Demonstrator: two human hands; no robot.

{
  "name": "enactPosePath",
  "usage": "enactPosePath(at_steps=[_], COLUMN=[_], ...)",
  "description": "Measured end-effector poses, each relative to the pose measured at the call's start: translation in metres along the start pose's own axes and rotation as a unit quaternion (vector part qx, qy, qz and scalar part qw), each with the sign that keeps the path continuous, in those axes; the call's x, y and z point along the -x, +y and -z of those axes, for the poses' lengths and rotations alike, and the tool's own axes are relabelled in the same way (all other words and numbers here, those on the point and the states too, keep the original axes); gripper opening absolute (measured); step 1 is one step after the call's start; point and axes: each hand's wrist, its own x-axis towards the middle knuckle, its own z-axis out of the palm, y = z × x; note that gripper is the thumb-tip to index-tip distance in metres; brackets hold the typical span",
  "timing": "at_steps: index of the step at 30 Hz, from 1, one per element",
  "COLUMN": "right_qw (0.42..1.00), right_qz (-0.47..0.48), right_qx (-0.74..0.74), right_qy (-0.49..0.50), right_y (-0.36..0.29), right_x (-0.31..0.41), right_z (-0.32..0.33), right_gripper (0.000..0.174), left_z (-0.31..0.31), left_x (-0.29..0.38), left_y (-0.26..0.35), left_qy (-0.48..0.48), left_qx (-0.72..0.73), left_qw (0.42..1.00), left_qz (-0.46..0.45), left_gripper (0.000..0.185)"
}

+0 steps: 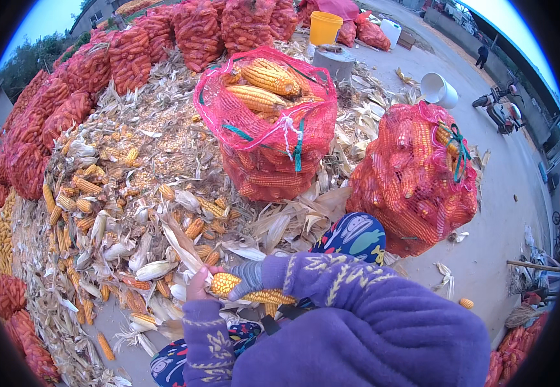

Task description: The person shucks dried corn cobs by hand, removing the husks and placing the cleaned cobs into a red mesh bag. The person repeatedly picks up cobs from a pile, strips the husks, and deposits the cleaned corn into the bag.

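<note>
My left hand (199,285) grips pale dry husk leaves (181,244) at the end of a corn cob, low in the middle of the view. My right hand (247,279), in a grey striped glove or cuff, is closed around the yellow cob (225,284). Another yellow cob (272,296) lies just under my right wrist. An uncapped red mesh sack (280,145) full of corn cobs stands in front of me. To its right is a filled mesh sack (410,184) tied with green cord. Loose cobs and husks (159,270) are heaped left of my hands.
Filled red mesh sacks (129,58) form a long row at the back and left. Behind the uncapped sack stand a yellow bucket (325,29) and a concrete block (334,63). A white bucket (438,90) lies tipped over; a scooter (500,109) and a distant person (482,55) are farther right.
</note>
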Motion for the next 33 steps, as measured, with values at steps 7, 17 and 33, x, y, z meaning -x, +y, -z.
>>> enactPosePath(at_steps=[7, 17, 33], right_qw=[0.999, 0.947, 0.878], right_qz=[0.038, 0.171, 0.129], right_qx=[0.003, -0.256, -0.460], right_qy=[0.023, 0.088, -0.038], right_y=[-0.014, -0.079, -0.097], right_x=[-0.003, 0.011, 0.013], right_z=[-0.003, -0.051, -0.078], right_gripper=[0.063, 0.063, 0.054], left_z=[-0.051, -0.106, -0.087], left_x=[0.001, 0.017, 0.031], left_y=[0.057, 0.107, 0.140], left_qy=[0.049, -0.050, -0.323], left_qx=[0.045, 0.095, 0.299], left_qw=[0.989, 0.966, 0.869], left_qz=[-0.132, -0.236, -0.228], left_gripper=[0.022, 0.041, 0.029])
